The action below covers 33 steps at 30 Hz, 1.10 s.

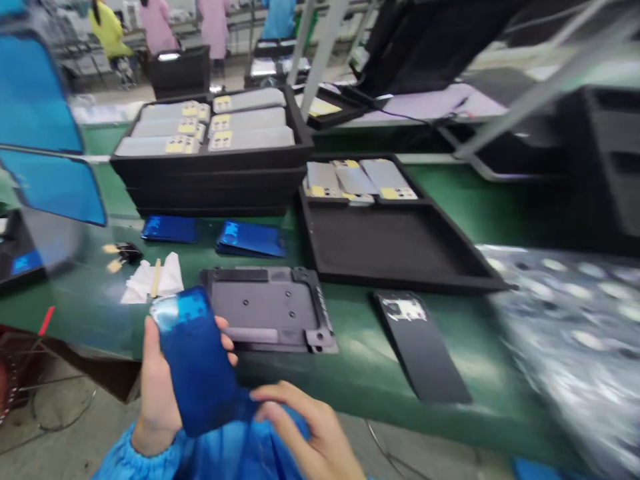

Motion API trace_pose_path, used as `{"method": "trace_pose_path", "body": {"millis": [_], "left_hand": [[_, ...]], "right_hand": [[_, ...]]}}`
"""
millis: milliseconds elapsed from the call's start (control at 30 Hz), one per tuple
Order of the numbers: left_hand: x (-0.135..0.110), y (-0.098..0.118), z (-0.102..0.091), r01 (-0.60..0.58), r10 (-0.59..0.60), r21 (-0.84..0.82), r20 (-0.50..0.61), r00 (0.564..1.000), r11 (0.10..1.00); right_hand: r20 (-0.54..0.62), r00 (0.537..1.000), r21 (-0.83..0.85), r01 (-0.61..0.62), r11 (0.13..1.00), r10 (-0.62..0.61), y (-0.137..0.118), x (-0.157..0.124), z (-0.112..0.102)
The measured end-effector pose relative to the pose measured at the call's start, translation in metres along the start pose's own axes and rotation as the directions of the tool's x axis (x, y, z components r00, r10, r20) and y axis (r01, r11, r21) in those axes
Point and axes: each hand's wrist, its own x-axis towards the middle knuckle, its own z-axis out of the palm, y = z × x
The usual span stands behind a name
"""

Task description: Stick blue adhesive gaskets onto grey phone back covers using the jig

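My left hand point(159, 387) is wrapped round a blue phone back cover point(197, 360), held upright near the table's front edge. My right hand point(310, 433) reaches in from the lower right, with its fingertips curled at the cover's bottom corner. Just beyond the cover, a grey metal fixture plate point(273, 308) lies flat on the green table point(365, 360). A dark flat phone panel point(420, 343) lies to the right of the fixture. Both my sleeves are blue.
Stacked black trays point(210, 170) hold several grey covers with yellow stickers. An open black tray point(395, 247) holds several more at its far end. Blue covers point(250, 239) and a white cloth point(153, 280) lie at left. Bubble-wrap sheeting point(565, 320) sits at right. People stand far behind.
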Motion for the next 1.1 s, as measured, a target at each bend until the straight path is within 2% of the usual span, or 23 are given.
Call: {"method": "trace_pose_path", "body": {"millis": [100, 200, 300, 400, 500, 600, 800, 1100], "left_hand": [[0.002, 0.007, 0.009, -0.090, 0.102, 0.066, -0.210, 0.972, 0.994], [0.004, 0.011, 0.013, -0.103, 0.133, 0.111, -0.305, 0.943, 0.988], [0.007, 0.012, 0.012, -0.097, 0.125, 0.102, -0.325, 0.937, 0.990], [0.009, 0.013, 0.008, -0.089, 0.110, 0.079, -0.321, 0.941, 0.993], [0.010, 0.013, 0.005, -0.110, 0.126, 0.068, -0.318, 0.940, 0.992], [0.009, 0.014, 0.005, -0.124, 0.148, 0.086, -0.367, 0.918, 0.988], [0.010, 0.019, 0.009, -0.060, 0.095, 0.090, -0.470, 0.877, 0.994], [0.014, 0.019, 0.013, -0.046, 0.127, 0.176, -0.481, 0.867, 0.983]], "right_hand": [[0.161, 0.982, 0.025, -0.107, 0.994, 0.101, -0.006, 0.010, 0.019], [0.216, 0.965, 0.150, -0.185, 0.971, 0.151, -0.005, 0.018, 0.033], [0.267, 0.950, 0.317, -0.246, 0.916, 0.163, -0.001, 0.021, 0.037], [0.328, 0.927, 0.388, -0.309, 0.868, 0.183, 0.003, 0.022, 0.038], [0.351, 0.918, 0.396, -0.326, 0.858, 0.186, 0.004, 0.023, 0.040], [0.356, 0.915, 0.403, -0.334, 0.852, 0.190, 0.005, 0.024, 0.043], [0.364, 0.913, 0.430, -0.341, 0.836, 0.185, 0.006, 0.025, 0.048], [0.321, 0.929, 0.424, -0.316, 0.849, 0.186, 0.010, 0.028, 0.045]]}}
